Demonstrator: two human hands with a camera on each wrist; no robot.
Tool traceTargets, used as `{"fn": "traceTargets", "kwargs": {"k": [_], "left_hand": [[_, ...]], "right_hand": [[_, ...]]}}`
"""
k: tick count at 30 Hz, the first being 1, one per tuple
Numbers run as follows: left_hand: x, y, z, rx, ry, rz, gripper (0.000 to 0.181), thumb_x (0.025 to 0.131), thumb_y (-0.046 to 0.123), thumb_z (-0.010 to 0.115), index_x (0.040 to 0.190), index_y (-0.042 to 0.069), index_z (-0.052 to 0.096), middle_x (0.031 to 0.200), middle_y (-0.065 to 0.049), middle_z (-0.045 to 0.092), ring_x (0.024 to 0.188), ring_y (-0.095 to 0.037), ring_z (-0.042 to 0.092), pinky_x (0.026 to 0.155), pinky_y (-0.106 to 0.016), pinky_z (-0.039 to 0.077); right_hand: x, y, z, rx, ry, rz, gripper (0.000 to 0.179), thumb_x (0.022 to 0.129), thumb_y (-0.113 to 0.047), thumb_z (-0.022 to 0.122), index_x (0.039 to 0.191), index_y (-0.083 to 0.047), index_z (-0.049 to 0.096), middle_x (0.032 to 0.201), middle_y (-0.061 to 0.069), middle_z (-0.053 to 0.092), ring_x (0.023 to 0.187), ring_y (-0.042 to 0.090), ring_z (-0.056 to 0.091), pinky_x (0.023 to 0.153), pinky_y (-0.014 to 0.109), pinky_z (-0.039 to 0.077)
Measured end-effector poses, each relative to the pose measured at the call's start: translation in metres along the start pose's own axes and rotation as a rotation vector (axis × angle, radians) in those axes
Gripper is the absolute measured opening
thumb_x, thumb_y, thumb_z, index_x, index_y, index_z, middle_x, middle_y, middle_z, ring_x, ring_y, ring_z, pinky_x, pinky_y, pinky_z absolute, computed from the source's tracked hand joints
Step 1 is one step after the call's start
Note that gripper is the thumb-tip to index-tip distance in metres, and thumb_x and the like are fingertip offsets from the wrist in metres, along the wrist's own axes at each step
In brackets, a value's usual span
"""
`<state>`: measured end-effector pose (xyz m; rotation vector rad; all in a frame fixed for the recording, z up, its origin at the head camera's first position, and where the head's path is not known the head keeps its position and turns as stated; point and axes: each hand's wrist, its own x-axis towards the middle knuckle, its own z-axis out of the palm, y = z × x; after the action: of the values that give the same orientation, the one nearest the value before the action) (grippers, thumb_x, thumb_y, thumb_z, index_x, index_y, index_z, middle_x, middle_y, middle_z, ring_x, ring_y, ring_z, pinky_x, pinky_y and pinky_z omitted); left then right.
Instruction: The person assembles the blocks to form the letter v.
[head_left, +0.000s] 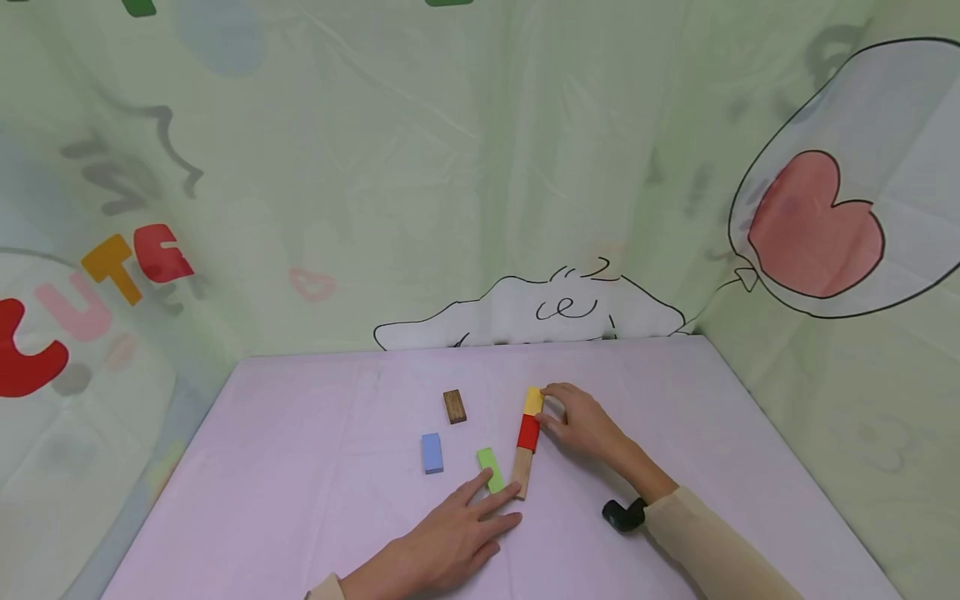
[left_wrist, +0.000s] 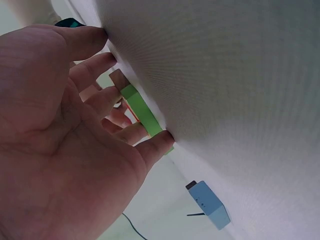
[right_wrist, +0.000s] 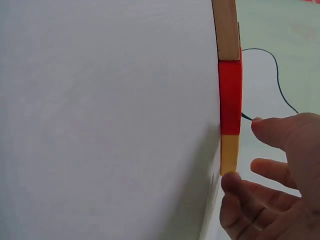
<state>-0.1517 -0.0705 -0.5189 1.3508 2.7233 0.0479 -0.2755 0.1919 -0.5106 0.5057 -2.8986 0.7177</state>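
Three blocks lie end to end in a line: a yellow block (head_left: 533, 401) at the far end, a red block (head_left: 528, 433) in the middle and a plain wooden block (head_left: 522, 468) nearest me. My right hand (head_left: 587, 423) is at the line's right side, its index fingertip (right_wrist: 230, 182) at the yellow block's end while the thumb stands off beside the red block. With fingers spread, my left hand (head_left: 457, 537) reaches over the table; one fingertip is at the near end of a green block (head_left: 490, 468), another at the plain block's near end.
Left of the line lie a blue block (head_left: 432, 453) and, farther back, a dark brown block (head_left: 454, 407). A pale cloth covers the table (head_left: 300, 467). Printed curtains (head_left: 420, 183) stand behind it and at both sides. A black device (head_left: 624, 515) sits at my right wrist.
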Motion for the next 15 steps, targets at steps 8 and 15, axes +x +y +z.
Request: {"fn": "traceTargets", "kwargs": {"k": [8, 15], "left_hand": [[0.001, 0.000, 0.001, 0.008, 0.019, 0.004, 0.051, 0.101, 0.041, 0.048, 0.150, 0.038, 0.034, 0.165, 0.009, 0.017, 0.152, -0.032, 0.021, 0.121, -0.044, 0.030], [0.001, -0.001, 0.003, 0.003, 0.021, 0.005, 0.051, 0.101, 0.041, 0.047, 0.151, 0.038, 0.033, 0.166, 0.009, 0.016, 0.152, -0.032, 0.020, 0.121, -0.045, 0.030]], "right_hand": [[-0.005, -0.009, -0.002, -0.086, 0.014, -0.018, 0.047, 0.085, -0.032, 0.075, 0.125, -0.012, 0.063, 0.131, 0.009, 0.062, 0.121, 0.028, 0.060, 0.099, 0.047, 0.053], [-0.011, -0.014, -0.003, -0.099, -0.005, -0.090, 0.048, 0.084, -0.036, 0.075, 0.125, -0.012, 0.064, 0.130, 0.009, 0.062, 0.122, 0.028, 0.059, 0.101, 0.048, 0.051]]}}
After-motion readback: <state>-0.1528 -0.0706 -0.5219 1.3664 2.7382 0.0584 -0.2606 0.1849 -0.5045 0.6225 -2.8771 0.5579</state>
